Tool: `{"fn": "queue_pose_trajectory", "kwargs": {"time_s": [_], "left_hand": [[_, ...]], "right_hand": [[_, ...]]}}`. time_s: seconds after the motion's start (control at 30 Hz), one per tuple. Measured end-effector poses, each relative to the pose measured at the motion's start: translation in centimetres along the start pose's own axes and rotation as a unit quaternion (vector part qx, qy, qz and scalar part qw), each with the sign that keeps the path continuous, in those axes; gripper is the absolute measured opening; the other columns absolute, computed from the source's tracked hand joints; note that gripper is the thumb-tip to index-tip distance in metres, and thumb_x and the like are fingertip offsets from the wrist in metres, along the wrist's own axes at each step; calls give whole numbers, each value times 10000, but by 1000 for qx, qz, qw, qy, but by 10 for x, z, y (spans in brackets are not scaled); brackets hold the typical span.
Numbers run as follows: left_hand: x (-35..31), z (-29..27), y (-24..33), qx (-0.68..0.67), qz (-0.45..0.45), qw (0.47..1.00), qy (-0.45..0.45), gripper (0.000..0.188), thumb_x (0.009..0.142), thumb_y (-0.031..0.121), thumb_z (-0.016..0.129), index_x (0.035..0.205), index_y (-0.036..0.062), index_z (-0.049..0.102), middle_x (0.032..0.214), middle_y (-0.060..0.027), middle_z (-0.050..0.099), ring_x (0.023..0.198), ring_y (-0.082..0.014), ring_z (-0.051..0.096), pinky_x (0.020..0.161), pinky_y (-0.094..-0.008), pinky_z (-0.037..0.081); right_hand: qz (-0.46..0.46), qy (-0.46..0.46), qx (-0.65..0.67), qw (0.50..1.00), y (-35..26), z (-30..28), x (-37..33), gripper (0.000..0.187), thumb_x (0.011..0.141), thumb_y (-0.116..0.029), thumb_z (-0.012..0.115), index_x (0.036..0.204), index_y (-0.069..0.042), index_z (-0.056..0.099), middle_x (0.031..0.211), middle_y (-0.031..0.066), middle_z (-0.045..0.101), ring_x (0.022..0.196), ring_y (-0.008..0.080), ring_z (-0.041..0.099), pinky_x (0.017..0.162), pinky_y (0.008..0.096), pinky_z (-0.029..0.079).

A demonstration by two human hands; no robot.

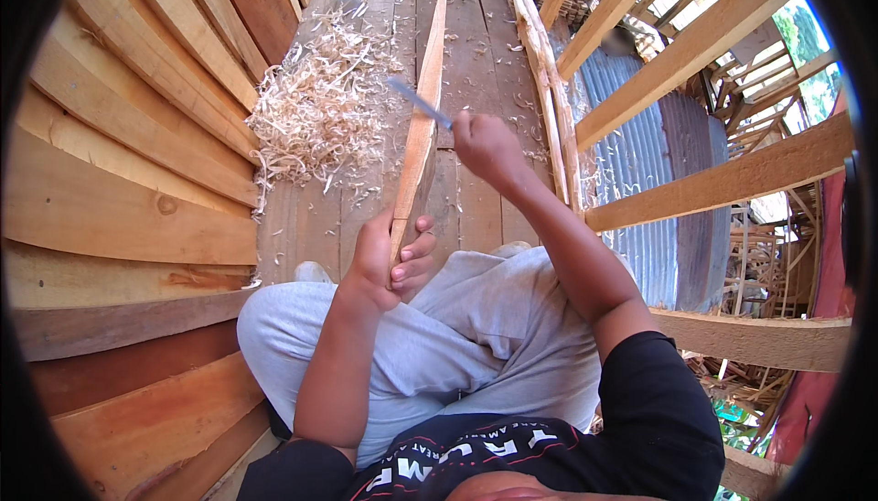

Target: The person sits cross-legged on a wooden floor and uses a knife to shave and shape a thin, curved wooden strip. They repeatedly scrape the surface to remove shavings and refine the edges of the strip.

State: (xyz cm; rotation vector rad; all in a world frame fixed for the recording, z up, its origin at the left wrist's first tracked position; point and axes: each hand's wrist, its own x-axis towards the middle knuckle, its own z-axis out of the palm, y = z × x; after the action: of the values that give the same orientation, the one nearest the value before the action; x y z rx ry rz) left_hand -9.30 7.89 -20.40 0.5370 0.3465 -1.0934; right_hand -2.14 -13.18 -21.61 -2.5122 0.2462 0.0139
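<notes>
My left hand (395,258) is wrapped round the near end of a long wooden stick (419,149), just above my lap. The stick tapers to a thin point at its far end and slants away over the floor. A knife (421,104) is gripped in my right hand (489,149), its handle hidden by my fingers. Its grey blade, slightly blurred, points left and crosses over the stick at about mid-length. I cannot tell whether the blade touches the wood.
Curled wood shavings (320,117) lie heaped on the plank floor (302,226) to the left. Stacked boards (137,199) form the left wall. A rough pole (549,89) runs along the right edge, beside slanting rails (713,185) and corrugated metal sheets (631,153).
</notes>
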Motion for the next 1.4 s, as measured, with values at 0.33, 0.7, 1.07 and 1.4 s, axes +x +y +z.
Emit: {"fn": "queue_pose_trajectory", "kwargs": {"time_s": [0.33,0.7,1.07,1.4], "left_hand": [[-3,-2,2,-14,-8,1000,-11,316,989,337,303,840,103,453,494,36,351,295,-58,310,260,-200,240],[4,-5,0,-6,-23,1000,1,331,978,391,314,832,128,453,489,27,338,297,-85,279,263,-235,198],[-6,-6,5,14,2,1000,-6,328,993,362,305,840,114,456,491,37,343,293,-66,296,259,-208,234],[-3,-6,1,15,3,1000,0,331,989,357,305,845,102,460,486,29,361,286,-69,325,252,-208,236]], "right_hand": [[-35,-34,-17,999,-12,1,-17,571,975,-341,310,752,49,663,731,304,620,768,478,626,773,524,484],[18,45,35,998,14,11,9,582,985,-349,323,702,63,621,679,325,561,705,512,576,715,554,456],[-26,-62,28,997,-10,12,-14,599,984,-368,327,738,80,639,712,339,580,756,507,599,758,551,456],[-54,-81,37,995,-5,4,-15,716,989,-493,367,651,104,572,543,281,503,514,426,534,552,502,427]]}}
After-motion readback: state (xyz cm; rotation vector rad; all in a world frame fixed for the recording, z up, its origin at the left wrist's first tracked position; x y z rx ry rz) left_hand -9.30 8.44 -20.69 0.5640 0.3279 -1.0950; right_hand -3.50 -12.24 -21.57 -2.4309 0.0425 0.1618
